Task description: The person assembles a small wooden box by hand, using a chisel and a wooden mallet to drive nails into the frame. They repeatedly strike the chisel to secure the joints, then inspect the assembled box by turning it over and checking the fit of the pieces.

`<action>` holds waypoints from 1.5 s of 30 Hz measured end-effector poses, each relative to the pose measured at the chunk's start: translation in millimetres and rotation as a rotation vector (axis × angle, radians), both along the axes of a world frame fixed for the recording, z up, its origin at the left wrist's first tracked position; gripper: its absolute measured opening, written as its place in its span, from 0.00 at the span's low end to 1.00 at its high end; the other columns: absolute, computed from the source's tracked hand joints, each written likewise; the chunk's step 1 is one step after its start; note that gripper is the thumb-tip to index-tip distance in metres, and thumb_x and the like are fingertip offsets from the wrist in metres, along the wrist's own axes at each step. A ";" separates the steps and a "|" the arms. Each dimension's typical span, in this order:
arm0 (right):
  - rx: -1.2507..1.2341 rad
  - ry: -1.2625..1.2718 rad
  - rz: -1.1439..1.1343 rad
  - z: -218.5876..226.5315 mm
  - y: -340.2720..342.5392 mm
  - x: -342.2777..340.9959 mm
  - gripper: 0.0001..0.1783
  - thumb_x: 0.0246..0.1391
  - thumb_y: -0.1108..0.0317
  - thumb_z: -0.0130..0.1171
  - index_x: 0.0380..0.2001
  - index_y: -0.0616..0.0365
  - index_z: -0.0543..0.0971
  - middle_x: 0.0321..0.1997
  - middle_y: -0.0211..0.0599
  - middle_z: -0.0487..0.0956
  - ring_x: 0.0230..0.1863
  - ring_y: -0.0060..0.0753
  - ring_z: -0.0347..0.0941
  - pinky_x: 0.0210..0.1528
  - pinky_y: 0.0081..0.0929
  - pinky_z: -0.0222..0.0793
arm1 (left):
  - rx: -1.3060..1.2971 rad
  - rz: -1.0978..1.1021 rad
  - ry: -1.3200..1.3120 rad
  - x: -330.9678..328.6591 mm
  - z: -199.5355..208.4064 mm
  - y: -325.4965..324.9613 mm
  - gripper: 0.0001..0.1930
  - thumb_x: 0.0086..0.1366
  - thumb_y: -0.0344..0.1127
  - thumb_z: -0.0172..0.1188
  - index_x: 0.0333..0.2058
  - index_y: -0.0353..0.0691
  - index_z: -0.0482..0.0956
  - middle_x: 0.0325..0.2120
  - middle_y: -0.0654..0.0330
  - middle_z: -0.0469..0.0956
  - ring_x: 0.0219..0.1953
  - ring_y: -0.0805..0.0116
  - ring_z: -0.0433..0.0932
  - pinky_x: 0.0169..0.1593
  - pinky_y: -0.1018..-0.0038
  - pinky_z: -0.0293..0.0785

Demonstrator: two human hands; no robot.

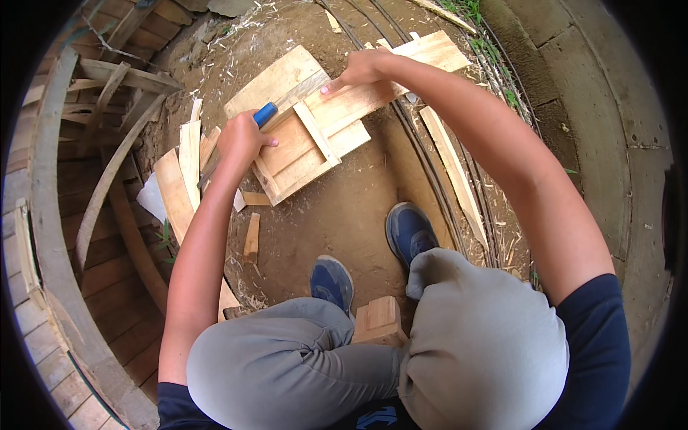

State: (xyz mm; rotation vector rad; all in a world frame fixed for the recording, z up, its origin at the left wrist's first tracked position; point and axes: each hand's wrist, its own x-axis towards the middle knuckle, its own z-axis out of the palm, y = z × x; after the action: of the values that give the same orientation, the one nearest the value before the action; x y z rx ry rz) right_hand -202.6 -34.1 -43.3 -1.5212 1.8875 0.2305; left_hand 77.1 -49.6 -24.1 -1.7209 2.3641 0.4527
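The person squats over bare dirt ground (344, 222), a small wood block (378, 320) between the knees. The left hand (242, 140) is clenched round a blue-handled tool (264, 113) (its head hidden), set at the slatted wooden panel (301, 147). Farther out, the right hand (358, 72) presses flat, fingers spread, on the panel's long plank (423, 57), seemingly pinning it to the ground.

A wooden panel (308, 136) lies on the dirt ground (344, 215) ahead of two shoes (408, 229), loose planks (179, 179) to its left.

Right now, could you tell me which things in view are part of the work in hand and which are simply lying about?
In hand:
- left hand gripping blue-handled tool
- right hand pressing wooden panel

Lying about:
- loose planks
- small wooden block
- long slat
- stacked timber
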 end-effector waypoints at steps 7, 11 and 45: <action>0.041 0.133 -0.018 21.2 2.2 17.2 0.51 0.37 0.25 0.68 0.60 0.48 0.79 0.64 0.40 0.77 0.65 0.44 0.72 0.64 0.40 0.55 | -0.029 -0.010 -0.018 0.0 -1.2 3.8 0.34 0.42 0.41 0.82 0.53 0.51 0.83 0.38 0.51 0.86 0.40 0.53 0.86 0.41 0.59 0.80; 0.050 0.155 -0.050 33.8 5.8 23.7 0.49 0.39 0.27 0.68 0.60 0.47 0.79 0.63 0.39 0.78 0.64 0.43 0.72 0.64 0.39 0.55 | -0.020 -0.002 -0.007 -0.2 -1.4 4.0 0.34 0.42 0.41 0.82 0.53 0.51 0.83 0.37 0.51 0.86 0.40 0.53 0.86 0.41 0.59 0.80; 0.106 0.053 0.103 16.3 13.4 8.4 0.54 0.41 0.25 0.66 0.64 0.51 0.74 0.67 0.45 0.72 0.69 0.45 0.66 0.67 0.43 0.55 | 0.027 -0.043 0.015 3.3 5.7 0.2 0.31 0.45 0.40 0.81 0.51 0.48 0.83 0.40 0.52 0.85 0.43 0.54 0.85 0.44 0.60 0.78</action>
State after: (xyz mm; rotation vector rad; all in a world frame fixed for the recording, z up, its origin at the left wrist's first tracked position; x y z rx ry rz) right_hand -194.2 -20.7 -27.0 -1.5552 1.8096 0.4146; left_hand 80.5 -49.4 -18.4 -1.6570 2.3893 0.4908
